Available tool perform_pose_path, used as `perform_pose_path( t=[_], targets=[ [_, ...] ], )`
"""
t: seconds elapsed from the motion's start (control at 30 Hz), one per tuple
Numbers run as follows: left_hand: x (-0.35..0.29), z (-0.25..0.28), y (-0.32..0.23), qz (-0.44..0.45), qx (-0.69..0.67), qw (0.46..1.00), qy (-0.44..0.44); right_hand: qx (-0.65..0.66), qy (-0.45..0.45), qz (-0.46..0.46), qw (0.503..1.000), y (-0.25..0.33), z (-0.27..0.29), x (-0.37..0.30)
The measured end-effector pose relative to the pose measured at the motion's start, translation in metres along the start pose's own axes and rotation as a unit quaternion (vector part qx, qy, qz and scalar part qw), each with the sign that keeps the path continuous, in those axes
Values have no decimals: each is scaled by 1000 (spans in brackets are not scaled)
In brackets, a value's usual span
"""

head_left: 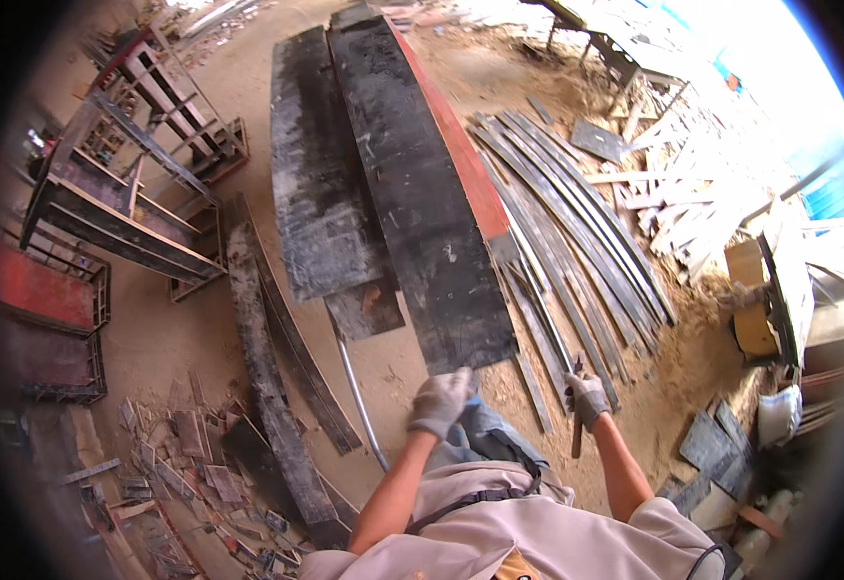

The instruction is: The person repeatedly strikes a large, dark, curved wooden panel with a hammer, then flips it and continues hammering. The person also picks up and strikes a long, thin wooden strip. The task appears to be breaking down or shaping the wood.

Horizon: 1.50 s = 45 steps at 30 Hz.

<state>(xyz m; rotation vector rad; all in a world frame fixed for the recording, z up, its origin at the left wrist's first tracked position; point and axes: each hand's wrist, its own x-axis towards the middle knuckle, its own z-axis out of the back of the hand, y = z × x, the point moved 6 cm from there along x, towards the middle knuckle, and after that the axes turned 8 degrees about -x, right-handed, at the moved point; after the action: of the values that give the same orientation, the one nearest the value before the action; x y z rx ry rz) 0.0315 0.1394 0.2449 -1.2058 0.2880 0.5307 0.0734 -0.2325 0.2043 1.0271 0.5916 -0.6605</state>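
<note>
Head view, left hand: the gloved left hand [441, 401] is low in the centre of the frame, at the near end of the black board [427, 203]. Its fingers look curled, but I cannot tell whether they grasp the edge or only rest against it.
Head view, right hand: the gloved right hand [587, 398], lower right of centre, is closed around the tool [577, 435], a thin dark bar standing roughly upright in the picture (its exact kind is too small to tell).
Black board: long, scuffed, running from the top centre down to the left hand.
Grey board: the worn grey board [320, 164] lies along the black board's left side.
Red board: the red board [456, 140] shows as a strip along the black board's right edge.
Pipe: a bent metal pipe [355, 391] comes out below the grey board, toward the left forearm.
Strips: long dark strips [586, 242] lie side by side on the floor [668, 372], right of centre.
Beam: a long, stained beam [265, 372] slants down left of centre.
Frames: dark frames [117, 220] stand in the upper left, with a red panel [45, 285] below them at the left edge.
Scraps: broken scraps [190, 435] litter the lower left; pale wood [668, 193] is heaped in the upper right.
Sack: a white sack [779, 416] sits at the lower right, near some dark sheets [716, 449].
</note>
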Motion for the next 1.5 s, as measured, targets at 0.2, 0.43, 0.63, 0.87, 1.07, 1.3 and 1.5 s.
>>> perform_pose_path(
  t=[0.2,0.43,0.63,0.87,1.07,1.3,1.5],
  targets=[
    [1,13,165,151,102,983,-35,-26,-76,71,994,20,20,-40],
    [33,0,226,250,102,962,-47,364,174,45,914,91,-17,-34],
    [76,-39,260,364,-16,928,-75,232,135,-15,963,90,-49,69],
    [177,-8,251,302,51,943,-127,253,149,-138,946,44,-46,141],
    [336,19,256,133,-73,970,-190,277,109,-157,942,9,-43,134],
    [440,5,262,111,-166,975,-96,204,-10,-151,967,-42,-45,60],
    [356,-57,221,151,-18,986,-70,256,-42,-153,954,-27,-72,56]
  ],
)
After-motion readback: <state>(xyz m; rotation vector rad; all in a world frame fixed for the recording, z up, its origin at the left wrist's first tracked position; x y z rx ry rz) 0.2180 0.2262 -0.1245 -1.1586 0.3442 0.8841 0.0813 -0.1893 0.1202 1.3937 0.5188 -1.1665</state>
